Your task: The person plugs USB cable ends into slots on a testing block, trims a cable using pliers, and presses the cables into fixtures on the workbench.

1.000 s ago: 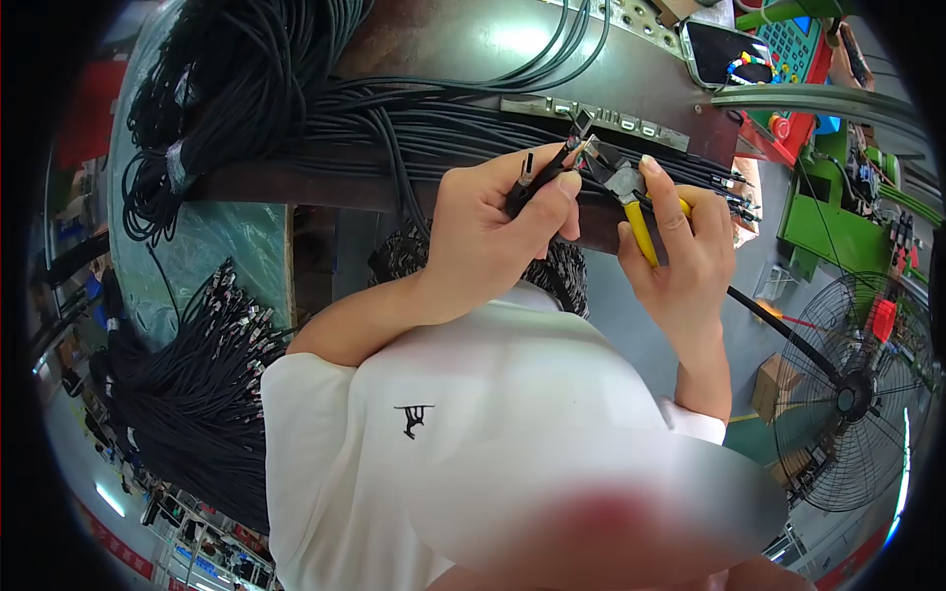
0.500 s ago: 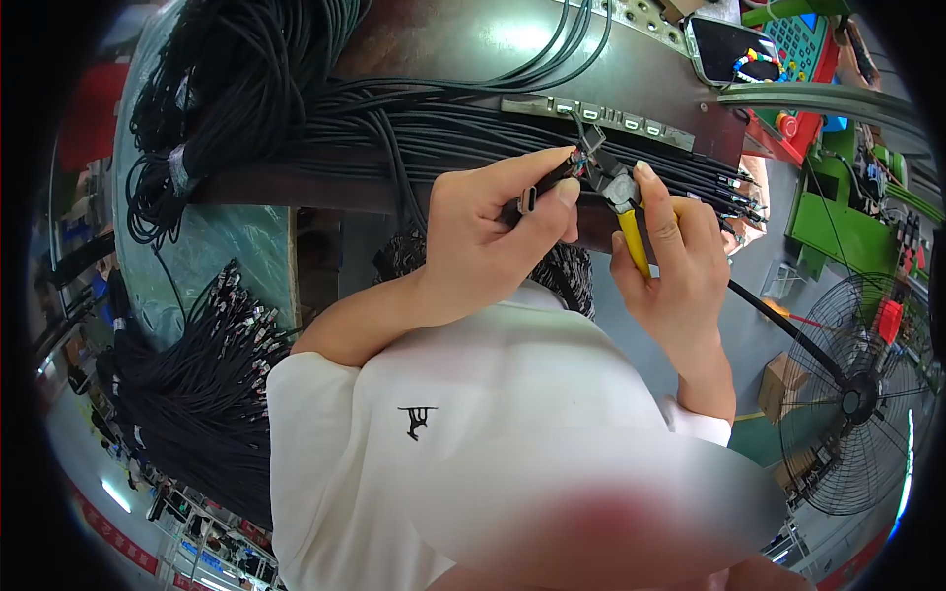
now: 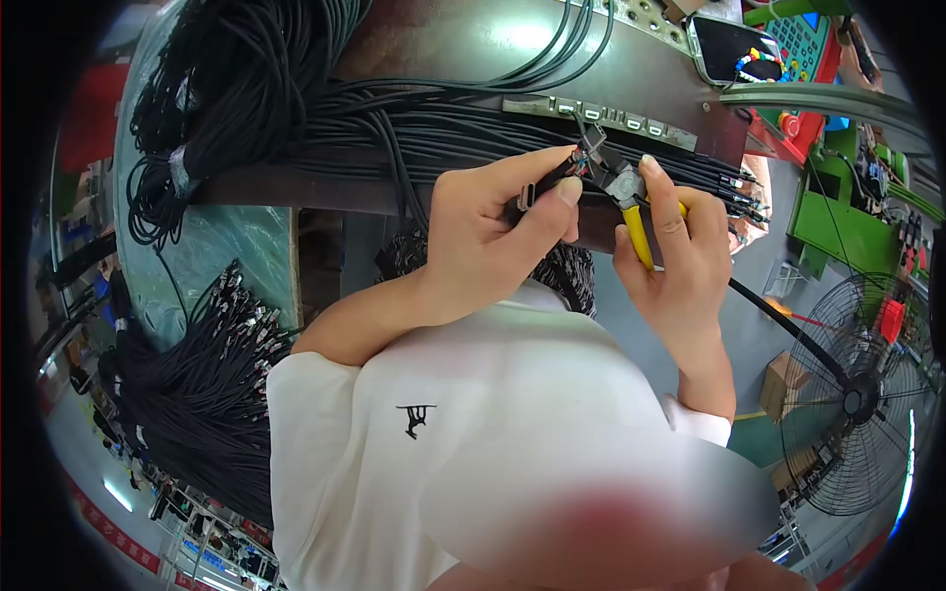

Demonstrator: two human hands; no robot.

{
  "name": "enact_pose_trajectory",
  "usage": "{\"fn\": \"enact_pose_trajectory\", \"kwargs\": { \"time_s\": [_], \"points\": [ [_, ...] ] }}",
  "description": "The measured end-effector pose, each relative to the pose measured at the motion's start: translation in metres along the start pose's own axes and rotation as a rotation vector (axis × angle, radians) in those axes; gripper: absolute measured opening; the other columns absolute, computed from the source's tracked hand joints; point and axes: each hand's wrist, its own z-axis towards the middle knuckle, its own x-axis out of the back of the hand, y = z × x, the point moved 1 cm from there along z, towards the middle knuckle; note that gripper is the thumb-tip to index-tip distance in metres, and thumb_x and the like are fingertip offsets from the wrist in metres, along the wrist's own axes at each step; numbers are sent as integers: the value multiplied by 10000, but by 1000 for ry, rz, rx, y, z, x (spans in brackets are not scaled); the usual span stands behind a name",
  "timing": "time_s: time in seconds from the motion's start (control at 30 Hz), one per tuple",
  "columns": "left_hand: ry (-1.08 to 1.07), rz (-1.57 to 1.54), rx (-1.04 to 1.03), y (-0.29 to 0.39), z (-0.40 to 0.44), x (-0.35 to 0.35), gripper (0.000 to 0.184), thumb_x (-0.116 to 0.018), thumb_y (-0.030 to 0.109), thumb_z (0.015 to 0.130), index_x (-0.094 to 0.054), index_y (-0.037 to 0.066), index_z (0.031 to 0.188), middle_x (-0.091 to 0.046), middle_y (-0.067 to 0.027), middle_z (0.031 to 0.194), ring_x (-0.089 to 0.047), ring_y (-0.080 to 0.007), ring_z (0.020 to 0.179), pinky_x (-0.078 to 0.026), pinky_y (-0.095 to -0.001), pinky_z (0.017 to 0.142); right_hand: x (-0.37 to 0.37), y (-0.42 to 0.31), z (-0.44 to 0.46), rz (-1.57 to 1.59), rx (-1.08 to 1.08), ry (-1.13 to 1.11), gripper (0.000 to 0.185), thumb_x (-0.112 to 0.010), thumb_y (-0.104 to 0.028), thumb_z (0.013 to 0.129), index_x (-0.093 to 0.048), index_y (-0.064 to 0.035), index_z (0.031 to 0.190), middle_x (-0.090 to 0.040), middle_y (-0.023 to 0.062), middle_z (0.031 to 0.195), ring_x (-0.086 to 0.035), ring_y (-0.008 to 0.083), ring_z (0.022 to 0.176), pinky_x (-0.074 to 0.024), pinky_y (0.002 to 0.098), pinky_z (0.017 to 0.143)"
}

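Note:
My left hand (image 3: 503, 222) is closed around the end of a black cable (image 3: 518, 207). A small metal connector and thin coloured wires (image 3: 581, 156) stick out beyond its thumb and forefinger. My right hand (image 3: 680, 246) grips a pair of cutting pliers (image 3: 624, 185) with yellow handles. The handles stand apart, one along the thumb and the other by the fingers. The plier jaws point at the wires and lie close beside them; whether they touch I cannot tell.
A metal strip with several connector slots (image 3: 601, 118) lies on the table (image 3: 424, 49) behind my hands. Black cables (image 3: 394, 128) run across the table from a large bundle (image 3: 236, 89). A phone (image 3: 724, 49) lies at the back right. To the right stands a fan (image 3: 857, 399).
The plier handles have spread, so the second yellow handle now shows between my right fingers. My right fingers have loosened slightly. My left hand has stayed almost still.

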Motion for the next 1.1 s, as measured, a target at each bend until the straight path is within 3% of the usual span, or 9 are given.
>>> {"fn": "enact_pose_trajectory", "kwargs": {
  "time_s": [0.2,0.27,0.3,0.6,0.67,0.73,0.87,1.0,1.1],
  "points": [
    [-2,17,-9,-1,1,1,285,-573,65,932,-617,-32,1197,-652,-49,736,-564,-50,606,-451,-188,535,5,-3,-1,17,-32,-57,679,-767,-47,624,-612,-153,1277,-503,38,808,-502,209,707,-438,324,607],
    [6,-9,8,-2,1,1,282,-611,58,911,-627,-32,1177,-664,-40,750,-635,-68,653,-504,-209,582,8,-4,-1,-2,-40,-123,638,-743,18,647,-601,-48,1265,-561,86,844,-541,228,755,-459,329,668],
    [2,21,-14,-3,1,0,288,-572,63,931,-616,-32,1199,-650,-47,735,-562,-49,605,-447,-186,535,9,-3,-1,-3,-40,-123,638,-743,18,647,-601,-48,1265,-561,86,844,-541,228,755,-459,329,668],
    [-20,73,-3,2,3,-1,296,-529,78,954,-606,-32,1218,-631,-50,714,-485,-27,550,-391,-165,483,8,-1,1,-101,5,-40,663,-751,25,618,-613,-70,1259,-558,79,840,-532,219,749,-451,328,654],
    [-25,73,3,2,3,-1,296,-530,77,953,-606,-33,1218,-632,-52,714,-484,-28,547,-392,-165,482,4,2,-2,-23,-5,-28,687,-767,-31,605,-624,-169,1263,-498,40,813,-501,210,719,-432,324,611],
    [15,3,33,1,3,-1,270,-617,70,905,-642,-27,1156,-659,-30,718,-618,-54,630,-489,-207,557,7,0,-2,-24,-15,-60,675,-756,4,610,-619,-120,1260,-527,56,818,-522,215,726,-445,329,632],
    [26,-5,42,0,3,-1,273,-615,73,907,-641,-26,1160,-655,-27,712,-620,-55,629,-490,-207,555,7,-1,-3,-33,-35,-97,661,-742,46,611,-623,-75,1251,-547,64,804,-539,216,709,-458,326,641],
    [6,44,11,-4,4,-4,287,-543,81,954,-611,-26,1211,-626,-52,685,-483,-31,525,-396,-169,469,5,3,-6,-79,-18,-80,659,-745,42,607,-633,-89,1243,-539,53,794,-528,202,693,-448,313,620],
    [6,7,16,-9,5,-5,281,-543,88,959,-613,-14,1212,-623,-49,679,-479,-30,515,-395,-171,464,0,9,-9,-210,64,9,688,-762,-59,593,-640,-193,1257,-468,22,775,-475,182,667,-391,305,546]
  ]
}}
